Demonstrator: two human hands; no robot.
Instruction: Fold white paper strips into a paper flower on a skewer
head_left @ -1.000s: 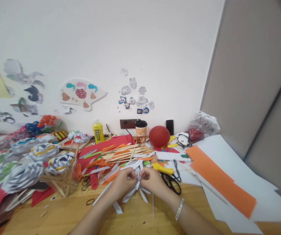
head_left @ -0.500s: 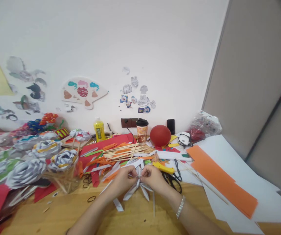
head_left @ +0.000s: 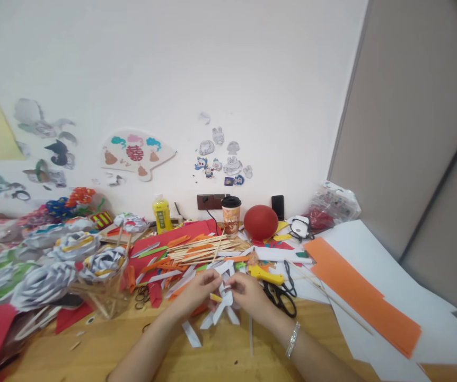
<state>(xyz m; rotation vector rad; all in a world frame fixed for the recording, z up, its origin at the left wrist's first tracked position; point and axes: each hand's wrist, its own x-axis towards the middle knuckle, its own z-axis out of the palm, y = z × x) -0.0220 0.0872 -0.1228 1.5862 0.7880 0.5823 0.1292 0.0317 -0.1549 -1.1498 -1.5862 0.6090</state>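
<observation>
At lower ctr, white folded-paper piece (head_left: pixel 226 303) is pinched btwn fingertips of L hand (head_left: pixel 201 289) & R hand (head_left: pixel 246 291), forearms (head_left: pixel 159 331) angled in from bottom edge. Upper L, red 囍 (head_left: pixel 135 153) is seen on fan cutout (head_left: pixel 146 158); yellow bottle (head_left: pixel 161 216) label can't be read.

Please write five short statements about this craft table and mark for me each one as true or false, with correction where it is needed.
1. The left hand and right hand hold folded white paper strips. True.
2. The bracelet circles the left wrist. False: the silvery bracelet circles the right one.
3. A red balloon is right of the lidded paper cup. True.
4. The yellow bottle lies on its side. False: the yellow bottle stands upright.
5. Orange paper lies over white sheets. True.
</observation>
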